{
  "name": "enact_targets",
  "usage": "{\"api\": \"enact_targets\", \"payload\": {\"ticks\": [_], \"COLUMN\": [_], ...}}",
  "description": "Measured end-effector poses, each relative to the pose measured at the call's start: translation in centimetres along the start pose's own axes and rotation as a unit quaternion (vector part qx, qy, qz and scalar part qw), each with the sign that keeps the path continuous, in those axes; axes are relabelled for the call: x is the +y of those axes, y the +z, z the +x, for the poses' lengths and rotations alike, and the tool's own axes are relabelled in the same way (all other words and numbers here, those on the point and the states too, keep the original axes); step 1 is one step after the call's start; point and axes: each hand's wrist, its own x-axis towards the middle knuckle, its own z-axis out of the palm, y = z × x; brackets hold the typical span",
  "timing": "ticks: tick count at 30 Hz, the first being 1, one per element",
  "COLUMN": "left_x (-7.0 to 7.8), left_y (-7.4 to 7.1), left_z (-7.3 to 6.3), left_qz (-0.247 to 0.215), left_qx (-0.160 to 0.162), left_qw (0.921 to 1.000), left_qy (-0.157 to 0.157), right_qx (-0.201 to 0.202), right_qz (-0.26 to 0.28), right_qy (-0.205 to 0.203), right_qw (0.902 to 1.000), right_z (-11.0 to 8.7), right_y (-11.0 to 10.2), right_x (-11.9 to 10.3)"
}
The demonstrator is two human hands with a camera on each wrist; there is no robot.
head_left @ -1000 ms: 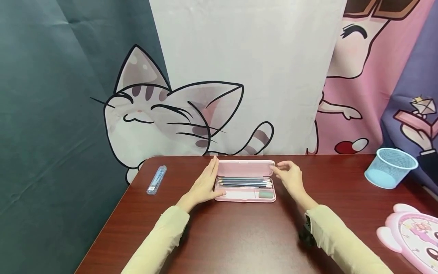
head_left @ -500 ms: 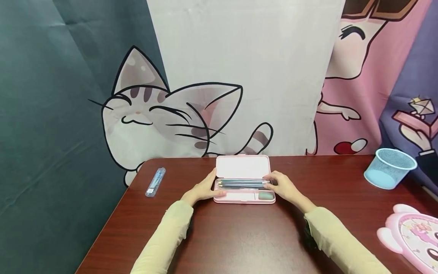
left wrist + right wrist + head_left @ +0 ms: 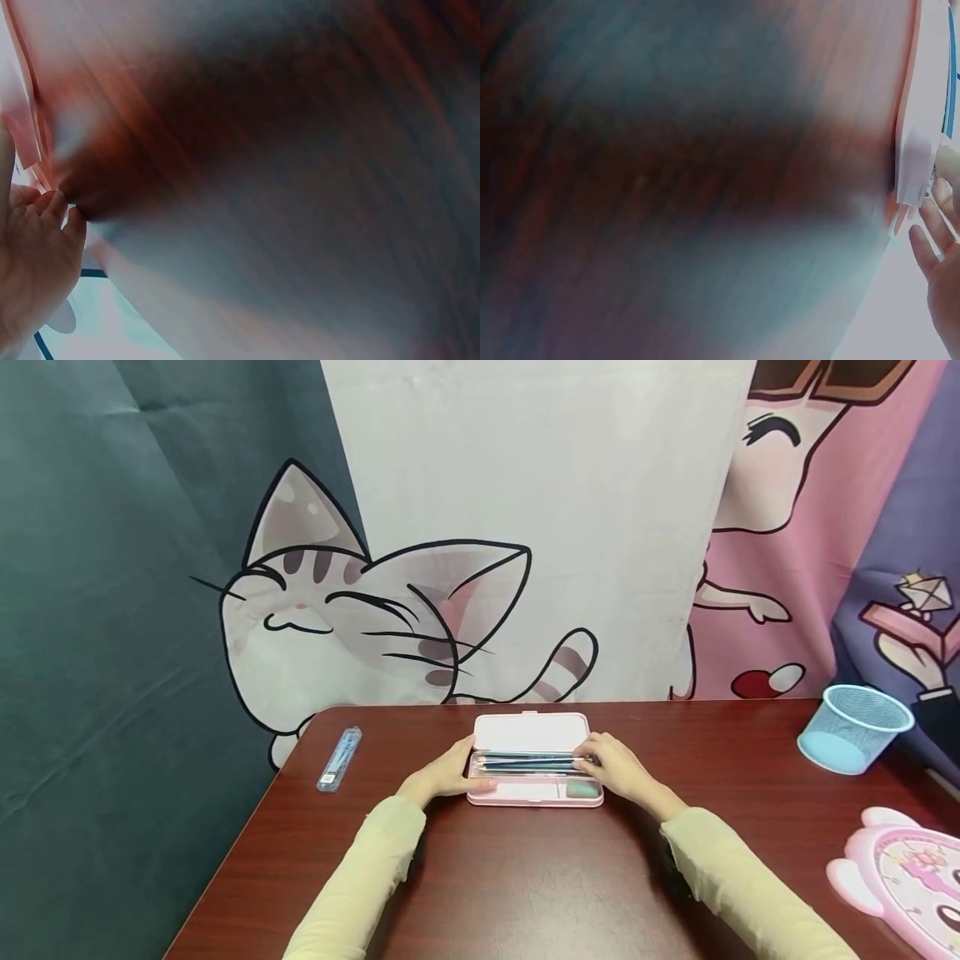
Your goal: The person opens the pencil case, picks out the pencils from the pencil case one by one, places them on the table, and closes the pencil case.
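An opened pink pencil case (image 3: 517, 801) lies near the table's far edge, a white panel (image 3: 531, 732) leaning back behind its tray. Several pencils (image 3: 525, 763) lie lengthwise in the tray, with a grey-green eraser (image 3: 582, 789) in the front right compartment. My left hand (image 3: 442, 772) grips the case's left end, thumb on the front corner and fingers along the side. At the right end, my right hand (image 3: 619, 768) reaches over the rim and pinches the pencils' ends. The wrist views show only part of the left hand (image 3: 41, 255) and right hand (image 3: 941, 255), the held parts mostly hidden.
A slim blue transparent case (image 3: 340, 760) lies at the table's left. A light blue mesh basket (image 3: 855, 731) stands at the far right, with a pink animal-shaped clock (image 3: 877, 868) nearer. A printed cartoon curtain (image 3: 600, 527) hangs behind the table.
My right hand has moved left from the lid's corner down to the pencils. The panel behind the tray now shows white instead of pink and leans lower. My left fingers have bent round the case's end.
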Motion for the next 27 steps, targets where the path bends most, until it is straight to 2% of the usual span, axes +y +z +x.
{"api": "enact_targets", "payload": {"ticks": [2, 7, 12, 16, 27], "left_x": [0.0, 0.2, 0.0, -0.2, 0.1], "left_y": [0.0, -0.1, 0.0, 0.1, 0.1], "left_z": [-0.1, -0.1, 0.1, 0.1, -0.3], "left_qz": [-0.001, -0.008, -0.006, 0.003, -0.022], "left_qx": [0.0, 0.003, 0.004, 0.004, 0.004], "left_qw": [1.0, 0.9999, 0.9999, 0.9997, 0.9993], "left_qy": [-0.005, -0.007, -0.014, -0.024, -0.03], "right_qx": [0.013, 0.056, 0.063, 0.062, 0.093], "right_qz": [0.011, 0.103, 0.145, 0.146, 0.129], "right_qy": [-0.001, 0.007, 0.064, 0.096, 0.123], "right_qw": [0.9999, 0.9931, 0.9853, 0.9825, 0.9796], "right_z": [0.0, -0.2, -0.8, -1.6, -5.2], "right_y": [0.1, -0.4, -2.0, -3.3, -7.0], "right_x": [0.1, 0.3, 1.0, 1.8, 5.2]}}
